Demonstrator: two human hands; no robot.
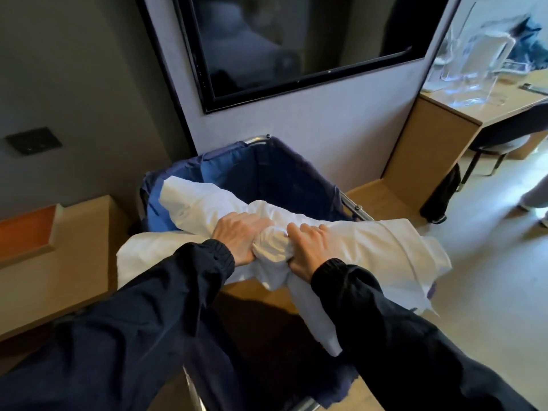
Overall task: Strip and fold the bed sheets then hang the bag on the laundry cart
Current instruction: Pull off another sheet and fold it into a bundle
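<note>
My dark sleeves (166, 307) are reaching forward over the near edge of the laundry cart (357, 209). My left hand (237, 238) and right hand (308, 250) are both curling tight around the twisted middle of the white sheets (373, 241), knuckles up, nearly touching each other. The bundle is lying across the open top of the cart, above the blue bag (237, 173) that is hanging inside the metal frame. Its long axis is running across my view: one end is pointing to the far left over the bag's mouth, the other is pointing right and sticking out past the cart's right rail, over the pale floor. A loose tail is hanging down from the twist toward me. I am judging that right end to be the trouble: if I am loosening my grip before the weight is centred over the bag, the overhang could be tipping the whole bundle off onto the floor. The twist could also be unwinding and undoing the fold, and the tail could be catching on the near rim. Beyond the cart, a dark television (296, 40) is hanging on the grey wall, and a wooden desk (444, 126) with a clear jug (474, 69) is standing at the far right.
</note>
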